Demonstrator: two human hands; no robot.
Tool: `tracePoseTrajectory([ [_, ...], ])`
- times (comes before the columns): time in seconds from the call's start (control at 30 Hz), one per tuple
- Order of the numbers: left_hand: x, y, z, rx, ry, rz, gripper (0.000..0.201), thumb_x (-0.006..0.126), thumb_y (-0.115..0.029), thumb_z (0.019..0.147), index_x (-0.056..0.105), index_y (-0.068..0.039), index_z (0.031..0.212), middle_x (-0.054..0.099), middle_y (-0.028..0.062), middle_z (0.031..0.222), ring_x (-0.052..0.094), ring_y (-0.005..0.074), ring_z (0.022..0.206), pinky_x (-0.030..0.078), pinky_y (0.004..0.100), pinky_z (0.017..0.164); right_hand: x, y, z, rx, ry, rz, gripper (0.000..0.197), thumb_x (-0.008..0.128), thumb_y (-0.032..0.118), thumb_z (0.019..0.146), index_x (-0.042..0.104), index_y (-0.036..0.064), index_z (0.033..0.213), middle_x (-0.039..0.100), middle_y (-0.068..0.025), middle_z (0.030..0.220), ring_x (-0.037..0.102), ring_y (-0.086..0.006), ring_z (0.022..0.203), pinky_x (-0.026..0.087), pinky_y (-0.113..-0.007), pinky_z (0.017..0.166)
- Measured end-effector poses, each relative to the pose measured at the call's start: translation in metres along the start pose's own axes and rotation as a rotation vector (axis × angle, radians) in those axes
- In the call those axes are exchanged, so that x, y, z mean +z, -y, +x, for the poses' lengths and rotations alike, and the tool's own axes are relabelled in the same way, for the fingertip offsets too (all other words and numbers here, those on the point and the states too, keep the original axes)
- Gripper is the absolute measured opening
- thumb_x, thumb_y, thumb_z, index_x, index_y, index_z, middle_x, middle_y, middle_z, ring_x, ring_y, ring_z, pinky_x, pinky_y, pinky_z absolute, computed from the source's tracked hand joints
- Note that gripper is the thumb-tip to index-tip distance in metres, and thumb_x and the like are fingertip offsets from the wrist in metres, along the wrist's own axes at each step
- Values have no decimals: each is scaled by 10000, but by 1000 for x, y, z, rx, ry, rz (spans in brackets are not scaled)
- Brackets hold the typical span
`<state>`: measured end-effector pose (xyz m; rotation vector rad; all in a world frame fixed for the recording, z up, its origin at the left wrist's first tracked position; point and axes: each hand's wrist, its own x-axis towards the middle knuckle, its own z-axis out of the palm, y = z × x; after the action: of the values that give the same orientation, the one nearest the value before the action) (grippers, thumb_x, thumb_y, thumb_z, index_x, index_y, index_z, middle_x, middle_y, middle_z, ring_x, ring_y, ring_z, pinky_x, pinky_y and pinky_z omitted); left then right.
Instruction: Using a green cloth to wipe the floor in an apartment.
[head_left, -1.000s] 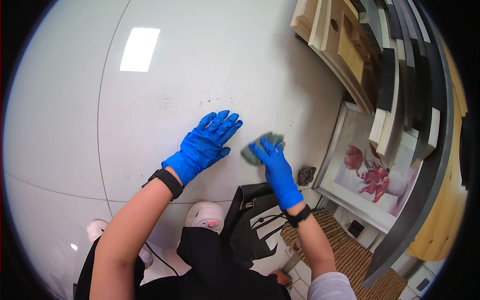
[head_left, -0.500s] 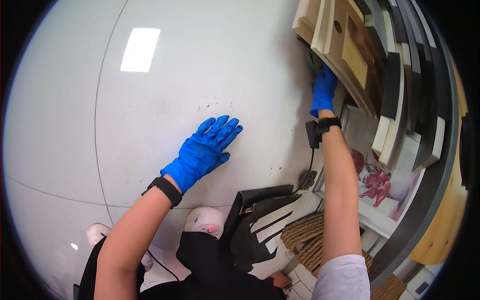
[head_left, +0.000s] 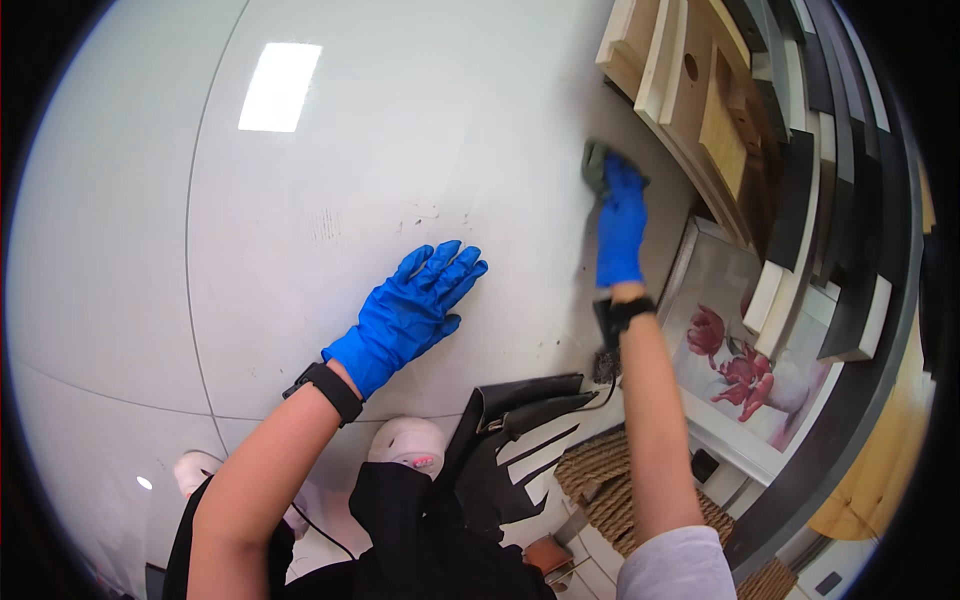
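Note:
My left hand (head_left: pixel 405 315), in a blue glove, rests on the glossy pale tiled floor (head_left: pixel 300 225) with its fingers stretched out and nothing in it. Just beyond its fingertips lie small dark scuff marks (head_left: pixel 425 217). Farther right, my right hand (head_left: pixel 622 225), also gloved in blue, presses a bunched dark green cloth (head_left: pixel 596 170) against the floor. The fingers are closed over the cloth and somewhat blurred. A black band circles each wrist.
Wooden panels (head_left: pixel 685 110) and dark and white boards lean in a stack at the right. Below them stands a framed flower picture (head_left: pixel 740 375). Rope-wound pieces (head_left: pixel 610 480), a black bag-like item (head_left: pixel 500 450) and a white shoe (head_left: pixel 405 440) are near me.
My right hand has come out from under the wooden panels with the cloth, moving left over the floor. More of the flower picture shows. My left hand has barely moved.

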<state>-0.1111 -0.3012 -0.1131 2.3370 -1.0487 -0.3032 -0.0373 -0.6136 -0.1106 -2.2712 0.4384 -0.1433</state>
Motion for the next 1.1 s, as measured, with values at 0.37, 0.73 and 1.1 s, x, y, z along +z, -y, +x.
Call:
tracePoseTrajectory([
  [0.37, 7, 3, 1, 63, -71, -111, 702, 598, -279, 776, 283, -126, 1385, 296, 71, 1417, 287, 232, 1298, 244, 377, 1066, -68, 11, -216, 242, 395, -268, 253, 541, 63, 860, 592, 13, 1102, 555, -56, 1074, 520, -164, 983, 399, -260, 874],
  [0.73, 13, 6, -1, 44, -50, -97, 703, 589, -286, 770, 285, -128, 1384, 286, 85, 1421, 281, 244, 1300, 227, 398, 1068, 16, 109, 9, -769, 235, -383, 219, 522, -27, 753, 597, 66, 937, 546, -87, 1043, 504, -243, 1012, 402, -303, 883],
  [1.1, 13, 5, -4, 24, -29, -141, 672, 569, -295, 797, 281, -150, 1386, 280, 64, 1430, 285, 232, 1302, 247, 399, 1068, 104, 109, 61, -716, 7, -290, 309, 542, 51, 719, 510, 38, 1026, 510, -144, 1122, 447, -330, 1111, 386, -376, 934],
])
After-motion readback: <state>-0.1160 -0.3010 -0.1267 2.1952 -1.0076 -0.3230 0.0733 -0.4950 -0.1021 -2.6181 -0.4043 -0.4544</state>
